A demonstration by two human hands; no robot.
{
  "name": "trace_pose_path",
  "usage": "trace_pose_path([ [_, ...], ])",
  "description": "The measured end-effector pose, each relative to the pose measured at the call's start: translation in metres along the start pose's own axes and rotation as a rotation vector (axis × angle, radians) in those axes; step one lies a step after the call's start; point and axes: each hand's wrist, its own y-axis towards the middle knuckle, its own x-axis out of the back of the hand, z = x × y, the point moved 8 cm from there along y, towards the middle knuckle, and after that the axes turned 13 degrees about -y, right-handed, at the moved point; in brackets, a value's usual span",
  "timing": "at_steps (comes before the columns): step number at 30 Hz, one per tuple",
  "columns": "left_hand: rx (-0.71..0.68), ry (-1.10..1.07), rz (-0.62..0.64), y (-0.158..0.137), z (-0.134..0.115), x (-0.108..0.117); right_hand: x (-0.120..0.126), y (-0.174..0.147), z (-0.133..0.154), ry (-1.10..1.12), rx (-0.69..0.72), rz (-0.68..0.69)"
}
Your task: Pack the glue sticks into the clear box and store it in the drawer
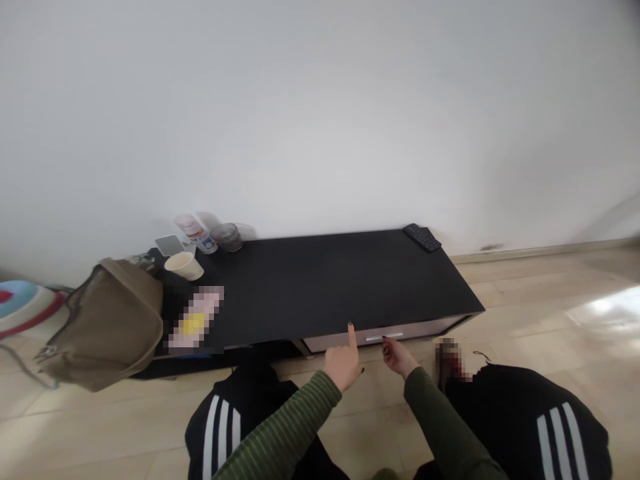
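The person was crouched in front of a low black cabinet (320, 280), and both hands were at the front of its drawer (380, 338), which sat closed or almost closed under the top board, on the right half of the front. The left hand (343, 363) was mostly closed, with only the index finger stretched up so that its tip touched the front edge of the cabinet top, just left of the silver handle (384, 337). The right hand (397, 357) was half open, holding nothing, its fingertips reaching up just below the handle; I could not tell if they touched it already. The main risk, in my opinion, was for the fingers: if the drawer moved while the left fingertip rested at the gap between board and drawer front, it could be pinched. A grip with only the fingertips could also slip from the thin handle. A strong pull might shake the cabinet, and then the paper cup (184, 265), the glass (227, 236) and the spray can (194, 232), which stood close together at the far left corner, could fall. The brown bag (107, 323) hung over the left end and could slide down. The remote control (423, 237) lay near the back right corner.
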Motion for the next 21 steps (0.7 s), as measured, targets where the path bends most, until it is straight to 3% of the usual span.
trace_pose_path([
  [8, 0.000, 0.012, -0.001, 0.001, 0.004, -0.003, 0.006, 0.004, -0.015, 0.011, 0.001, -0.097],
  [16, -0.036, -0.023, 0.007, -0.003, -0.002, -0.004, 0.025, -0.030, -0.037, -0.116, 0.000, -0.081],
  [18, -0.102, -0.036, 0.042, -0.007, -0.013, -0.009, 0.027, -0.048, -0.037, -0.179, 0.000, -0.016],
  [21, -0.178, -0.059, 0.095, -0.015, -0.025, -0.019, 0.009, -0.086, -0.015, -0.351, 0.101, 0.255],
])
